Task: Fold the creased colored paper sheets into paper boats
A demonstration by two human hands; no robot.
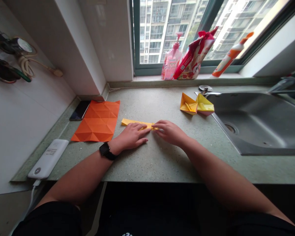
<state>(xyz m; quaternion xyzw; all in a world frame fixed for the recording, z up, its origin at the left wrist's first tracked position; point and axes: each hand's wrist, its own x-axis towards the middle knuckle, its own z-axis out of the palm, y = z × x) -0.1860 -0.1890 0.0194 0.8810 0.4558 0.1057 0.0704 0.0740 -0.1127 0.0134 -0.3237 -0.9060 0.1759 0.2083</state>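
Observation:
A narrow strip of folded yellow paper [127, 122] lies across the middle of the countertop. My left hand [131, 136] rests flat over it with fingers stretched out, pressing it down and covering part of it. At the strip's right end, my right hand [170, 132] has its thumb and fingers closed on the paper; that end is partly hidden. To the left of my left hand lies a creased orange sheet of paper [98, 121]. Two folded paper boats, one orange-yellow [188, 104] and one light yellow [205, 105], touch each other beyond my right hand.
A phone [80, 110] lies partly under the orange sheet. A white power bank [48, 159] with a cable sits at the counter's left. The steel sink [258, 123] is on the right. A pump bottle [171, 62], a red bag [195, 57] and an orange bottle [229, 59] line the windowsill.

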